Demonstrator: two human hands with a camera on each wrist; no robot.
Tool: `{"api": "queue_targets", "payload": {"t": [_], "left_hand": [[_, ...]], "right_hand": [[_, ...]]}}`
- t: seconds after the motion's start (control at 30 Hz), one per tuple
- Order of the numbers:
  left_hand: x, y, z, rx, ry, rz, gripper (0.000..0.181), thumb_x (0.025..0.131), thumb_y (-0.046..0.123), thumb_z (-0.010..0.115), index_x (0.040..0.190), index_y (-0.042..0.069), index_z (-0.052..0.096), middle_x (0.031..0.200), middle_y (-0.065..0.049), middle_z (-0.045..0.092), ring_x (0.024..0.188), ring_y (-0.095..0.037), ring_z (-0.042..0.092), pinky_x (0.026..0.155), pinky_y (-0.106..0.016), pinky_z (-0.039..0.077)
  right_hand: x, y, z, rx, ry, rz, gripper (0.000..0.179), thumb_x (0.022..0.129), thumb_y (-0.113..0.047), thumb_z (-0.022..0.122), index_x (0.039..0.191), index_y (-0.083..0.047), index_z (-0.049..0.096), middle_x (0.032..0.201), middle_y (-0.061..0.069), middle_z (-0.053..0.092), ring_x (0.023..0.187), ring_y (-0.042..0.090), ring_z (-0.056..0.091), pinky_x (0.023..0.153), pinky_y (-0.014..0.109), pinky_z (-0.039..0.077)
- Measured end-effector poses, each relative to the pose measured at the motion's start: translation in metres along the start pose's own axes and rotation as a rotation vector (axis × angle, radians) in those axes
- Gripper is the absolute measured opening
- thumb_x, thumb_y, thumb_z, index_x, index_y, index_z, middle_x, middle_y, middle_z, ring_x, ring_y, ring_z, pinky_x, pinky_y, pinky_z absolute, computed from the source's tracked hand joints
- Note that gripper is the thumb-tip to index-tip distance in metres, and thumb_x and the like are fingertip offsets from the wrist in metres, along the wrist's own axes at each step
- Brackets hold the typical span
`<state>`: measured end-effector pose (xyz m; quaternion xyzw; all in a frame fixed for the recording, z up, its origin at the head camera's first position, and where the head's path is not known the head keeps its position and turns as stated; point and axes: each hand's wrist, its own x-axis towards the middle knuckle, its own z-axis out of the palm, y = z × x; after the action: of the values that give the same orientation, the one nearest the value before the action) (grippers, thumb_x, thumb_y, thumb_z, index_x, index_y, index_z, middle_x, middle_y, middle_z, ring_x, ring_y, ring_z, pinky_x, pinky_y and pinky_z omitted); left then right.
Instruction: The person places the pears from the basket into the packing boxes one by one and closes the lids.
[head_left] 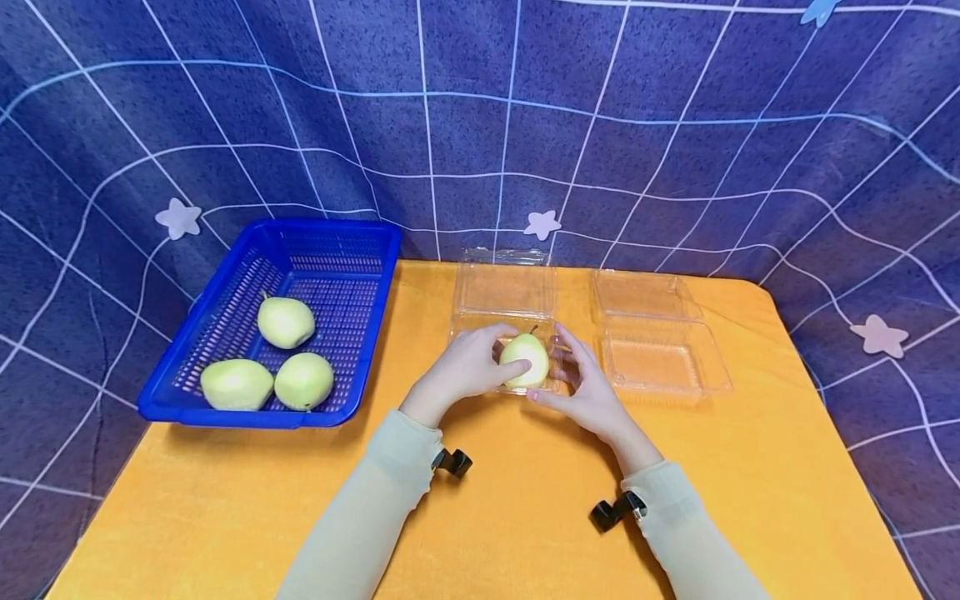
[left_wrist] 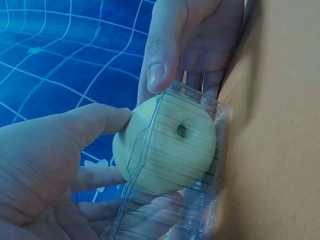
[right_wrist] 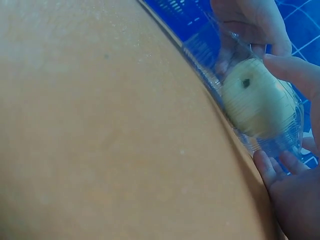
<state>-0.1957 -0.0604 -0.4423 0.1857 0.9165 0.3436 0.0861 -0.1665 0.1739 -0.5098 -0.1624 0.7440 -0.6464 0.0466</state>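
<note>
In the head view, a pale green pear (head_left: 529, 348) sits in the base of a clear plastic clamshell box (head_left: 506, 289), whose lid lies folded back. My left hand (head_left: 463, 360) grips the pear, thumb across its near side. Around the right side of the same box curls my right hand (head_left: 592, 398), its thumb at the near rim. Through the plastic wall, both wrist views show the pear (left_wrist: 187, 150) with its dark blossom end facing the near side. The right wrist view has the box (right_wrist: 210, 55) tight between the hands.
At the left stands a blue mesh basket (head_left: 380, 292) with three more pears (head_left: 287, 322) in it. A second clear clamshell box (head_left: 660, 358), lid back, lies right of the hands. An orange cloth (head_left: 525, 517) covers the table, and a blue gridded curtain (head_left: 465, 125) hangs behind.
</note>
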Motion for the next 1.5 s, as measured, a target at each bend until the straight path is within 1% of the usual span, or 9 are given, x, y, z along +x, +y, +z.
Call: {"api": "queue_targets", "payload": {"t": [0.13, 0.33, 0.53, 0.7, 0.87, 1.03, 1.2, 1.33, 1.5], "left_hand": [[0.0000, -0.0013, -0.0010, 0.005, -0.004, 0.008, 0.064, 0.098, 0.044, 0.083, 0.149, 0.010, 0.064, 0.113, -0.004, 0.077, 0.099, -0.018, 0.071, 0.086, -0.040, 0.058], [-0.0009, -0.0016, -0.0026, -0.003, -0.027, 0.016, 0.070, 0.094, 0.043, 0.086, 0.152, 0.011, 0.062, 0.118, -0.005, 0.077, 0.103, -0.019, 0.072, 0.088, -0.039, 0.059], [0.0000, -0.0013, -0.0016, -0.017, -0.036, 0.020, 0.066, 0.095, 0.043, 0.086, 0.150, 0.013, 0.063, 0.119, -0.004, 0.077, 0.102, -0.018, 0.071, 0.085, -0.038, 0.058], [0.0012, -0.0011, 0.0003, -0.026, -0.037, 0.035, 0.061, 0.097, 0.043, 0.084, 0.147, 0.014, 0.066, 0.116, -0.002, 0.077, 0.099, -0.018, 0.072, 0.083, -0.037, 0.058], [0.0017, -0.0019, 0.0014, -0.033, -0.042, 0.046, 0.060, 0.097, 0.043, 0.084, 0.147, 0.014, 0.066, 0.116, -0.002, 0.077, 0.097, -0.016, 0.071, 0.082, -0.036, 0.058], [0.0010, -0.0027, 0.0001, -0.028, -0.048, 0.033, 0.063, 0.097, 0.044, 0.084, 0.149, 0.014, 0.064, 0.115, -0.002, 0.077, 0.095, -0.015, 0.071, 0.081, -0.036, 0.058], [0.0016, -0.0051, -0.0004, -0.015, -0.049, 0.033, 0.064, 0.096, 0.046, 0.084, 0.148, 0.014, 0.064, 0.113, -0.001, 0.077, 0.092, -0.013, 0.070, 0.079, -0.035, 0.057], [0.0013, -0.0052, -0.0008, -0.007, -0.045, 0.026, 0.066, 0.096, 0.045, 0.084, 0.150, 0.013, 0.063, 0.115, -0.002, 0.077, 0.095, -0.014, 0.070, 0.080, -0.035, 0.058], [0.0011, -0.0057, -0.0022, -0.002, -0.046, 0.009, 0.067, 0.096, 0.045, 0.084, 0.151, 0.014, 0.062, 0.118, -0.001, 0.076, 0.099, -0.015, 0.070, 0.083, -0.036, 0.058]], "right_hand": [[0.0000, 0.0007, 0.0000, -0.011, 0.004, 0.000, 0.114, 0.085, 0.006, 0.089, 0.176, -0.019, 0.024, 0.166, 0.019, 0.034, 0.148, 0.037, 0.044, 0.115, 0.032, 0.049], [-0.0005, 0.0022, -0.0005, -0.021, 0.006, 0.000, 0.114, 0.086, 0.004, 0.090, 0.176, -0.020, 0.024, 0.165, 0.020, 0.035, 0.147, 0.038, 0.046, 0.114, 0.037, 0.050], [-0.0006, 0.0033, -0.0010, -0.031, 0.008, 0.001, 0.114, 0.086, 0.004, 0.090, 0.176, -0.022, 0.024, 0.166, 0.020, 0.035, 0.147, 0.037, 0.046, 0.116, 0.041, 0.050], [0.0000, 0.0028, -0.0014, -0.050, 0.014, 0.000, 0.114, 0.086, 0.002, 0.090, 0.176, -0.021, 0.025, 0.164, 0.020, 0.037, 0.145, 0.037, 0.048, 0.114, 0.037, 0.051], [0.0007, 0.0025, -0.0016, -0.063, 0.017, 0.004, 0.113, 0.086, 0.000, 0.091, 0.175, -0.019, 0.025, 0.163, 0.020, 0.038, 0.143, 0.035, 0.048, 0.112, 0.031, 0.051], [0.0012, 0.0033, -0.0016, -0.043, 0.016, 0.007, 0.113, 0.086, 0.000, 0.091, 0.175, -0.018, 0.025, 0.163, 0.020, 0.037, 0.144, 0.036, 0.047, 0.112, 0.030, 0.050], [0.0017, 0.0048, -0.0020, -0.013, 0.013, 0.013, 0.113, 0.086, 0.001, 0.091, 0.175, -0.018, 0.024, 0.164, 0.020, 0.037, 0.145, 0.036, 0.047, 0.110, 0.026, 0.050], [0.0019, 0.0057, -0.0025, 0.000, 0.009, 0.014, 0.113, 0.086, 0.002, 0.090, 0.175, -0.018, 0.024, 0.164, 0.021, 0.037, 0.145, 0.038, 0.047, 0.110, 0.026, 0.050], [0.0016, 0.0052, -0.0023, 0.004, 0.010, 0.022, 0.113, 0.086, 0.002, 0.090, 0.175, -0.018, 0.024, 0.164, 0.021, 0.037, 0.146, 0.039, 0.046, 0.110, 0.031, 0.052]]}}
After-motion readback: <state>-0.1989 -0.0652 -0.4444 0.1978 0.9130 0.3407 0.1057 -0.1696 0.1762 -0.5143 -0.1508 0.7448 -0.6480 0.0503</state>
